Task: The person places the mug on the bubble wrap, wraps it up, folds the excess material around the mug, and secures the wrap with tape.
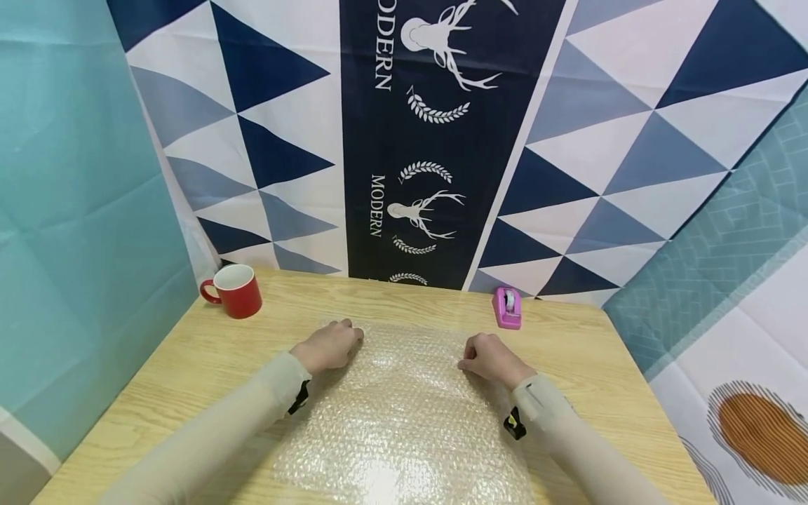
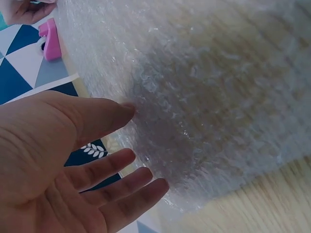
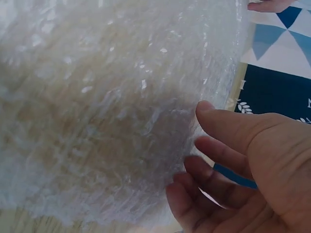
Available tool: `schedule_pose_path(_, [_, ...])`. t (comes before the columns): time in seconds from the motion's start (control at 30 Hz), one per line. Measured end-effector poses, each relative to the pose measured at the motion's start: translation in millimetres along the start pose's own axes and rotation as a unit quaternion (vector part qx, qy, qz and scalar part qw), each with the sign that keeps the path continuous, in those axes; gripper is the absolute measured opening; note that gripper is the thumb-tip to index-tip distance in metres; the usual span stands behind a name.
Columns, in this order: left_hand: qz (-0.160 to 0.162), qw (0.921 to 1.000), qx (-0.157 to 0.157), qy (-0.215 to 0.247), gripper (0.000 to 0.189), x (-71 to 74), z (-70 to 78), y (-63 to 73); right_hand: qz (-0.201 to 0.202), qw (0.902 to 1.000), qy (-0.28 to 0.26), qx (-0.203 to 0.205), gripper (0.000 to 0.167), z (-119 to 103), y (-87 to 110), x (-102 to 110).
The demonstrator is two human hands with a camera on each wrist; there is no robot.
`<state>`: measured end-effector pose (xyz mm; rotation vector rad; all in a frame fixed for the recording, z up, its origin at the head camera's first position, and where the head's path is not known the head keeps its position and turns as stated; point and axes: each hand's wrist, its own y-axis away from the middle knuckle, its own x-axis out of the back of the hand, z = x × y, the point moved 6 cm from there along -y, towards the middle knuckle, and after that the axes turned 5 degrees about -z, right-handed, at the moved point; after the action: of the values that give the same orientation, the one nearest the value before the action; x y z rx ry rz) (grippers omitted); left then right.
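A sheet of clear bubble wrap (image 1: 404, 414) lies spread over the wooden table. At its far left corner is my left hand (image 1: 330, 345); in the left wrist view the thumb (image 2: 116, 114) meets the sheet's edge, and the other visible fingers are loosely extended beside it. My right hand (image 1: 495, 359) is at the far right side of the sheet. Its thumb (image 3: 218, 119) and relaxed, bent fingers are close to the edge in the right wrist view, with a gap between thumb and fingers. Whether either hand presses the film is hard to see.
A red mug (image 1: 241, 294) with a white inside stands at the back left of the table (image 1: 284, 298). A pink tape dispenser (image 1: 508, 308) sits at the back right. Patterned cloth (image 1: 290, 140) hangs behind the table.
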<state>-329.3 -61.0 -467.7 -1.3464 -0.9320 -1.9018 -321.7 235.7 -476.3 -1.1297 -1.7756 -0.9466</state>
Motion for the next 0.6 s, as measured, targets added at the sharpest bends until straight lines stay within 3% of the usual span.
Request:
schedule_pose_path(0.13, [0.001, 0.9999, -0.003, -0.017, 0.026, -2.2, -2.2, -1.3, 0.023, 0.9988, 0.038, 0.017, 0.023, -2, -0.1, 1])
schedule_pose_path(0.3, [0.001, 0.9998, 0.000, -0.020, 0.026, -3.7, -5.7, -3.2, 0.025, 0.9971, 0.063, 0.035, 0.029, -7, 0.2, 2])
schedule_pose_path(0.53, [0.009, 0.9996, -0.026, -0.002, 0.020, -3.5, -9.8, -1.4, 0.017, 0.9975, 0.067, 0.018, 0.037, -6, 1.6, 1])
schedule_pose_path(0.6, [0.007, 0.9995, -0.031, 0.004, 0.026, -4.1, -11.1, -0.6, 0.016, 0.9975, 0.068, 0.012, 0.040, -5, 1.0, 1])
